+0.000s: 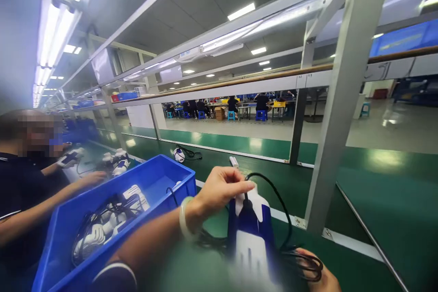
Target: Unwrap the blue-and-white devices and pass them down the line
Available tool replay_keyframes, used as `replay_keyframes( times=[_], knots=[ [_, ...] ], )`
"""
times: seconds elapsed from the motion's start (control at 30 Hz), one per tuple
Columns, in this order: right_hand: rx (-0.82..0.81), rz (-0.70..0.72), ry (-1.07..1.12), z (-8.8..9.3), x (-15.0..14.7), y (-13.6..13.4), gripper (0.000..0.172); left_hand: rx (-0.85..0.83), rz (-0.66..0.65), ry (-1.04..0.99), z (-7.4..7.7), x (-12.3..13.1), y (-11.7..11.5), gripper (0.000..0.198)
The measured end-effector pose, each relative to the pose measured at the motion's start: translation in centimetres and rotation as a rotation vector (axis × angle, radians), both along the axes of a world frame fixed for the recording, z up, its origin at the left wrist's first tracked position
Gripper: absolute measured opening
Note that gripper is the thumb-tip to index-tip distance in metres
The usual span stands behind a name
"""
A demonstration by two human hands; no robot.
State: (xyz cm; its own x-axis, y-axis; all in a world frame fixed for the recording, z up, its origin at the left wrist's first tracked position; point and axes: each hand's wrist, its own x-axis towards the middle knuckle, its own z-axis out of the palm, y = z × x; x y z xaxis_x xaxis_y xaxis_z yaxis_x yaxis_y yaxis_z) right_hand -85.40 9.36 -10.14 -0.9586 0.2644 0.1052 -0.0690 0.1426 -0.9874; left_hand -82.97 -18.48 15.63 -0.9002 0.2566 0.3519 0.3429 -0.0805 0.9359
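A dark-blue and white plastic device (251, 248) with slots in its white panel stands upright before me; its lower part is blurred. From its top a black cable (281, 198) loops over to the right. My left hand (222, 187), wearing a pale bangle, pinches this cable between thumb and fingers just above the device's top. At the lower right, my right hand (323, 273) is partly in view, its fingers closed around the coiled part of the cable. Whether it also touches the device is hidden.
A blue bin (171, 171) with white devices and black cables stands at left. Beyond it a co-worker's hands (92, 179) are among more devices. Another device (178, 155) and a small white piece (234, 162) lie behind. A metal post (337, 114) rises at right.
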Motion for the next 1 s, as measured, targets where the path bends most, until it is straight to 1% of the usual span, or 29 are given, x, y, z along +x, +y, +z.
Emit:
replay_keyframes(
  times=[0.1, 0.2, 0.3, 0.37, 0.4, 0.43, 0.47, 0.5, 0.57, 0.63, 0.67, 0.73, 0.83, 0.93, 1.0],
  knots=[
    [-0.055, -0.117, -0.009, 1.7, 0.5, 0.6, 0.042, 0.116, 0.101, 0.1, -4.4, 2.0, 1.3, 0.037],
    [-0.031, -0.221, -0.016, 3.0, 1.4, 1.3, 0.056, 0.204, 0.2, 0.163, -8.1, 3.6, 1.5, 0.034],
    [0.013, -0.351, 0.012, 4.4, 3.0, 2.0, 0.069, 0.231, 0.285, 0.198, -10.9, 4.6, 1.2, 0.032],
    [-0.004, -0.407, 0.066, 5.5, 4.8, 1.8, 0.071, 0.199, 0.367, 0.242, -12.2, 5.1, 1.0, 0.032],
    [-0.04, -0.407, 0.092, 6.2, 5.9, 1.4, 0.071, 0.177, 0.407, 0.266, -12.8, 5.3, 0.9, 0.031],
    [-0.089, -0.382, 0.111, 6.8, 7.0, 0.7, 0.07, 0.155, 0.434, 0.288, -13.3, 5.5, 0.9, 0.03],
    [-0.143, -0.33, 0.113, 7.4, 8.3, -0.2, 0.07, 0.133, 0.451, 0.298, -13.8, 5.7, 0.9, 0.028],
    [-0.186, -0.26, 0.098, 7.9, 9.5, -1.2, 0.07, 0.115, 0.464, 0.304, -14.3, 5.9, 0.9, 0.027],
    [-0.224, -0.085, 0.035, 8.5, 11.7, -3.6, 0.07, 0.068, 0.483, 0.297, -15.0, 6.1, 0.9, 0.025],
    [-0.23, 0.091, -0.047, 8.9, 13.6, -6.1, 0.064, 0.001, 0.504, 0.254, -15.6, 6.3, 0.9, 0.026],
    [-0.242, 0.15, -0.088, 9.0, 14.3, -7.3, 0.061, -0.036, 0.505, 0.228, -15.8, 6.3, 0.8, 0.026],
    [-0.283, 0.184, -0.155, 9.0, 15.4, -9.4, 0.056, -0.088, 0.483, 0.175, -16.0, 6.4, 0.5, 0.027],
    [-0.315, 0.141, -0.221, 8.8, 16.3, -11.6, 0.054, -0.092, 0.445, 0.135, -16.0, 6.2, -0.3, 0.025],
    [-0.285, 0.247, -0.272, 8.2, 16.6, -13.1, 0.052, -0.093, 0.425, 0.144, -16.1, 5.9, -1.0, 0.026],
    [-0.257, 0.281, -0.278, 7.9, 16.7, -14.0, 0.048, -0.102, 0.406, 0.146, -16.4, 5.6, -1.3, 0.027]
  ],
)
